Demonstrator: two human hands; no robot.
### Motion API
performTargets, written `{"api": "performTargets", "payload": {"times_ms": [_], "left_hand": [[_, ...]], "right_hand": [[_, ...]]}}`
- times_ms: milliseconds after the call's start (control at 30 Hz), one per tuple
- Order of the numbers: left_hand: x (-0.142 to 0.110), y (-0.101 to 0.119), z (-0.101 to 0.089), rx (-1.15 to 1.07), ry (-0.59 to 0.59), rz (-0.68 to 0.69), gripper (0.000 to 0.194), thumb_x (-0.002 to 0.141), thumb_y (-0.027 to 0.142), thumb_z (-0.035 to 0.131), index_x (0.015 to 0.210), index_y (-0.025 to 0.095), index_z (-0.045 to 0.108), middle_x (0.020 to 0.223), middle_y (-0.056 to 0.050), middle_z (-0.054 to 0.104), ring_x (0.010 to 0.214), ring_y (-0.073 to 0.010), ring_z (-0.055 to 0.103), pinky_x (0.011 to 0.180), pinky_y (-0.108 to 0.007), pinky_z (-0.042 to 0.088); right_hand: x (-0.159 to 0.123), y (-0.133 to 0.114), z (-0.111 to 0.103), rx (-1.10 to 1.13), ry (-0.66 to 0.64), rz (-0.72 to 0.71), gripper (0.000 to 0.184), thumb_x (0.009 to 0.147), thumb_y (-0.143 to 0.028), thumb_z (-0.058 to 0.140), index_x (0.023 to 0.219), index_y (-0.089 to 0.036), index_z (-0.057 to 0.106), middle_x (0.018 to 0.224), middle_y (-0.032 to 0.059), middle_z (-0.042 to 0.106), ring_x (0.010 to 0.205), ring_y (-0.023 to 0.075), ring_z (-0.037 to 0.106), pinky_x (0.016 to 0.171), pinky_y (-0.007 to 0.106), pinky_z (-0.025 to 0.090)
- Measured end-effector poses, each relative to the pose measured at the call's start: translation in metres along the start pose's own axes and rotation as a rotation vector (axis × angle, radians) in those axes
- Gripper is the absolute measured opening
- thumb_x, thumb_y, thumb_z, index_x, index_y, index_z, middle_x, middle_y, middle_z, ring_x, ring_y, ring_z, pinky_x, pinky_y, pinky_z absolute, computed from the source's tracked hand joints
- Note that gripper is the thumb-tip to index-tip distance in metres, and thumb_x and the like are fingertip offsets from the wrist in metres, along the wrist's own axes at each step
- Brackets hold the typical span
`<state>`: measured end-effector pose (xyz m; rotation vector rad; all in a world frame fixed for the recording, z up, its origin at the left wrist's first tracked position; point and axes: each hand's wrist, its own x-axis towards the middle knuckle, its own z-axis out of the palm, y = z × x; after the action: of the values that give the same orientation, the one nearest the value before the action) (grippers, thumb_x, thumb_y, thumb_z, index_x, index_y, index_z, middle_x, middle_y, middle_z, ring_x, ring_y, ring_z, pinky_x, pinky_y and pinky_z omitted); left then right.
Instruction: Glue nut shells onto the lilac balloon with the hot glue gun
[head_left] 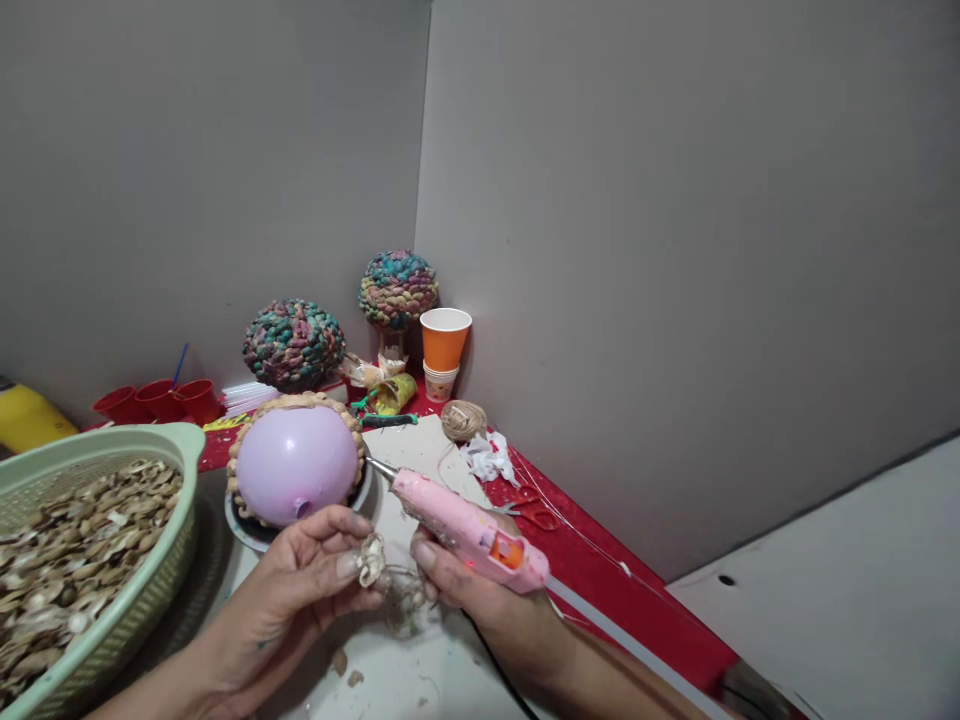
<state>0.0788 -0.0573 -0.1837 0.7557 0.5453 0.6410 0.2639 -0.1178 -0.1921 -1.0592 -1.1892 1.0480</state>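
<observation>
Left hand point(319, 565) pinching a pale tan nutshell piece point(371, 560) in its grip, right hand point(487, 590) gripping a pink glue gun point(465, 525), lilac balloon point(296, 465) resting in a round bowl point(259, 540) beyond.

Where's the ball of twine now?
Head view, just right of centre: the twine ball sits behind the pink glue gun, beside the crumpled white tissue.

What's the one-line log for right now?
left hand: pinching pale curved shell piece | right hand: gripping pink plastic glue gun | round lilac balloon: ringed by brown shells
</observation>
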Motion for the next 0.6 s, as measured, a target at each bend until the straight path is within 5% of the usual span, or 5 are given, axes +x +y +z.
{"api": "performTargets", "payload": {"times_ms": [300, 600], "left_hand": [[0.004, -0.007, -0.003, 0.014, -0.014, -0.005, 0.02, 0.074, 0.017, 0.08, 0.091, 0.015, 0.071, 0.078, -0.002, 0.069, 0.068, -0.0106, 0.063, 0.068, -0.023, 0.055], [0.006, -0.011, 0.0, 0.034, -0.116, 0.009, 0.03, 0.075, 0.018, 0.078, 0.103, 0.018, 0.071, 0.092, -0.006, 0.072, 0.085, -0.0185, 0.067, 0.084, -0.031, 0.05]], "right_hand": [[0.001, -0.003, 0.007, 0.107, -0.097, 0.008, 0.026, 0.079, -0.043, 0.068, 0.073, -0.019, 0.06, 0.064, -0.0029, 0.048, 0.057, 0.0118, 0.041, 0.054, 0.024, 0.038], [0.0, 0.009, 0.01, 0.028, -0.127, 0.074, 0.021, 0.079, -0.034, 0.069, 0.072, -0.015, 0.063, 0.065, -0.0005, 0.052, 0.059, 0.0125, 0.044, 0.056, 0.025, 0.041]]}}
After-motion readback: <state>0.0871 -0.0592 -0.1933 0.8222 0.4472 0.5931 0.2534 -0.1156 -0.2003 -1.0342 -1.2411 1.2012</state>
